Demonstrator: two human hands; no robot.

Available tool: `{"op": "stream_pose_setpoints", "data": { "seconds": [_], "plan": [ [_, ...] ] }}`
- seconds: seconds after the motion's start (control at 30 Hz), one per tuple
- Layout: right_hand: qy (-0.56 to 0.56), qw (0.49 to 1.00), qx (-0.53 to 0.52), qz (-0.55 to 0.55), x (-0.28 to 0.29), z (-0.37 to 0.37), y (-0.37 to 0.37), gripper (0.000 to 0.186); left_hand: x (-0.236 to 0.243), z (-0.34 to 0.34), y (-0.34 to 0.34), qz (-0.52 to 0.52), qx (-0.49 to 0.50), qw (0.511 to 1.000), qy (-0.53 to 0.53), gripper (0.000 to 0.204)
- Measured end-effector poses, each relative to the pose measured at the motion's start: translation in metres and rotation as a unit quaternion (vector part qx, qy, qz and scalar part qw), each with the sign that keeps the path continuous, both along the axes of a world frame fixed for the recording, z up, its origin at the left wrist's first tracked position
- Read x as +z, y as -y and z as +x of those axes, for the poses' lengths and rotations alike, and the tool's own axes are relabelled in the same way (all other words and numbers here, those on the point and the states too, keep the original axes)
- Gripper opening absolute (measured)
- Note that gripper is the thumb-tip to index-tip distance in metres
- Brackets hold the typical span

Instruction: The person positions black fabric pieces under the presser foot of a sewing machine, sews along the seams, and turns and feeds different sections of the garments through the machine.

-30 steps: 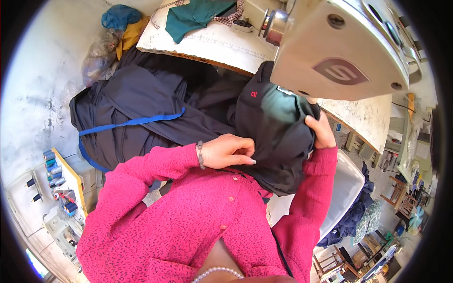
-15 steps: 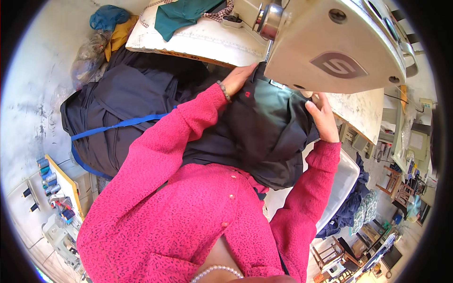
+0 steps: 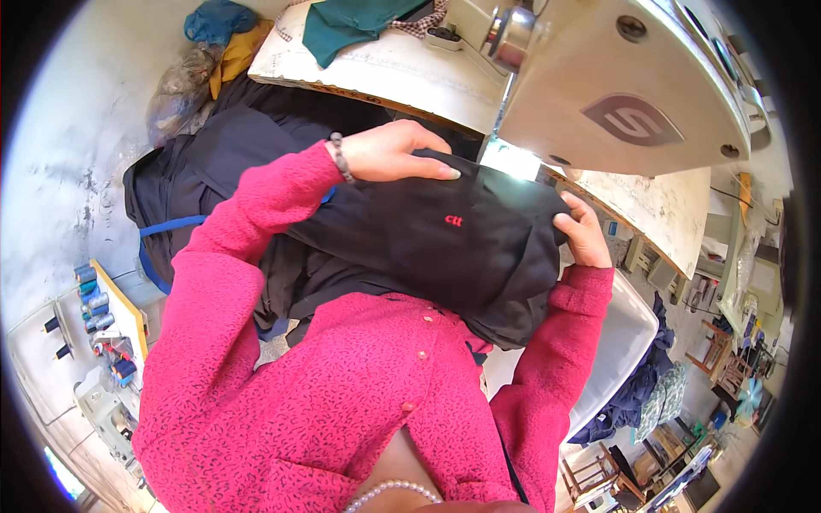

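Dark cloth, a black garment [image 3: 505, 256] with a small red embroidered mark, is stretched between my two hands below the sewing machine head [image 3: 633, 94]. My left hand [image 3: 393, 152], with a beaded bracelet at its wrist, pinches the garment's upper edge, thumb on top. At the opposite corner my right hand [image 3: 584, 231] is closed on the same edge, thumb toward me. Light from the machine falls on the cloth's top edge, which hangs in front of the white sewing table [image 3: 385, 64]. The machine's needle area is hidden by its head.
A heap of dark garments [image 3: 214, 162] with a blue strip lies at the left. Green cloth [image 3: 342, 30] rests on the table. A white plastic bin [image 3: 620, 342] stands by my right arm. Thread spools [image 3: 94, 299] sit at the far left, stools [image 3: 590, 470] at the lower right.
The garment's edge has come off the machine's bed toward me, its red mark now more fully in view. My left hand has moved left and bent over the edge; the right stays on its corner.
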State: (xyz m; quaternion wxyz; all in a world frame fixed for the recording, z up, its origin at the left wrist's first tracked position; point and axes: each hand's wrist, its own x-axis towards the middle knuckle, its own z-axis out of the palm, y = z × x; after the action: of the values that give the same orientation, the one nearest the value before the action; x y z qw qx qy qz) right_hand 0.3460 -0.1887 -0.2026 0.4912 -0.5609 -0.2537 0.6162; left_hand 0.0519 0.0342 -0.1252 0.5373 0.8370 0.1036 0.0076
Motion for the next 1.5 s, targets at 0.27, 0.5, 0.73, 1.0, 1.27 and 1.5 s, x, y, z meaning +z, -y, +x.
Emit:
{"op": "stream_pose_setpoints", "data": {
  "seconds": [0.27, 0.5, 0.73, 1.0, 1.27, 1.5],
  "plan": [
    [0.367, 0.921, 0.051, 0.118, 0.074, -0.053, -0.034, 0.016, -0.032, 0.027, 0.014, -0.207, 0.120, 0.970, -0.038, 0.028],
    [0.339, 0.925, -0.052, 0.162, 0.037, -0.062, -0.039, 0.011, -0.028, 0.033, 0.013, -0.097, 0.114, 0.989, -0.016, 0.024],
    [0.347, 0.921, -0.092, 0.153, 0.039, -0.062, -0.045, 0.013, -0.040, 0.039, 0.015, -0.131, 0.184, 0.971, 0.081, 0.022],
    [0.346, 0.921, -0.091, 0.152, 0.032, -0.057, -0.045, 0.020, -0.040, 0.041, 0.014, -0.154, 0.194, 0.966, 0.077, 0.023],
    [0.355, 0.919, -0.080, 0.152, 0.033, -0.056, -0.046, 0.020, -0.038, 0.041, 0.017, -0.140, 0.201, 0.966, 0.081, 0.024],
    [0.340, 0.924, -0.086, 0.151, 0.033, -0.056, -0.046, 0.019, -0.039, 0.041, 0.016, -0.145, 0.197, 0.967, 0.076, 0.027]
  ]
}}
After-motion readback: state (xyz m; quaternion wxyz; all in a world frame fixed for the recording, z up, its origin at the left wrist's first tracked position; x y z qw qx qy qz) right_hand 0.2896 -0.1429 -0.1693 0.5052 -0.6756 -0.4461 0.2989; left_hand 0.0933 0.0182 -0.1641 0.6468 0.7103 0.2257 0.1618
